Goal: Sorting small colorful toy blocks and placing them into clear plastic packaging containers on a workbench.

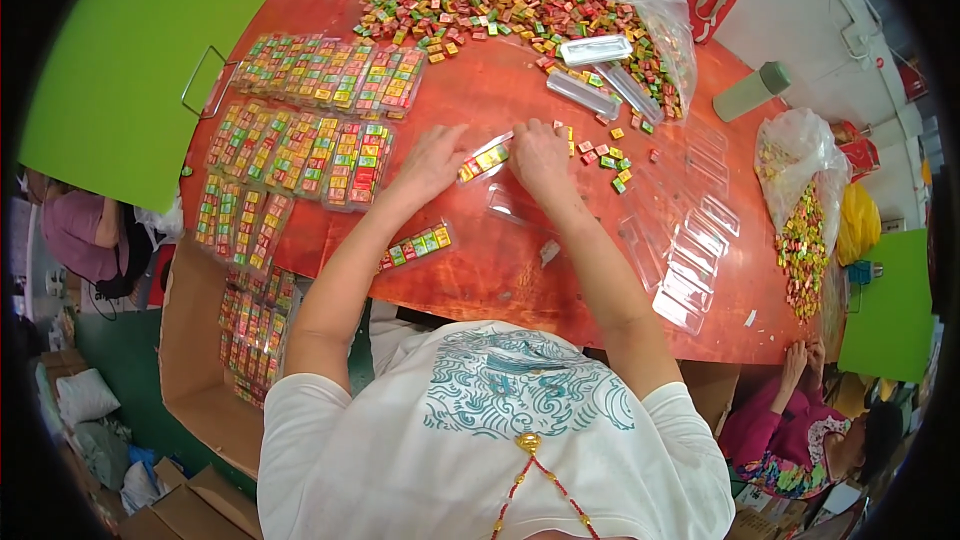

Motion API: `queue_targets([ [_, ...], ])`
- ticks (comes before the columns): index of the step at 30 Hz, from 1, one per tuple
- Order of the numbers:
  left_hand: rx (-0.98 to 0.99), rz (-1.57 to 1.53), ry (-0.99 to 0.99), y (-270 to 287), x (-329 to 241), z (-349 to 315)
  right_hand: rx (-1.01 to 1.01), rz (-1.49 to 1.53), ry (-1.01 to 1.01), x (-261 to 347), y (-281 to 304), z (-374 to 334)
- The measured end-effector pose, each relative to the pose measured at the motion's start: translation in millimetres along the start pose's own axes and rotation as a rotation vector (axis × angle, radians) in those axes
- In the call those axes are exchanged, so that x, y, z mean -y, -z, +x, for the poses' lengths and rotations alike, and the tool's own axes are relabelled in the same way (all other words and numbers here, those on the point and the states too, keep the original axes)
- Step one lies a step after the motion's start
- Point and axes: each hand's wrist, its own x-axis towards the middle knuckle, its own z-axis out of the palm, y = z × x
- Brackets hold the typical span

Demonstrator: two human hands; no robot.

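A narrow clear plastic tray (485, 162), partly filled with small wrapped sweets in red, yellow and green, lies between my hands. My left hand (432, 165) is curled at its left end, gripping it. Over the right end bends my right hand (542, 162), fingers closed and pointing down; they hide whatever they hold. A few yellow sweets (571, 141) stand beside those fingers. Loose sweets (606, 157) are scattered to the right. Nearer my body lies a filled tray (415, 246), and an empty clear tray (512, 204) sits below my right hand.
Filled trays (300, 155) stand in rows at the left, with more in a cardboard box (205, 380) below. A big heap of sweets (500, 0) covers the far side. Empty trays (690, 260), a bottle (750, 92) and a co-worker's hands (798, 368) are at right.
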Motion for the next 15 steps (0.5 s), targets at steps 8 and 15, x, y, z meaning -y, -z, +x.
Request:
queue_targets([
  [8, 0.137, 0.5, -0.061, -21, -44, 0, 0.032, 0.257, -0.009, -15, -5, -9],
  [15, 0.135, 0.542, -0.063, -27, -49, 5, 0.015, 0.351, -0.164, -12, -16, -5],
])
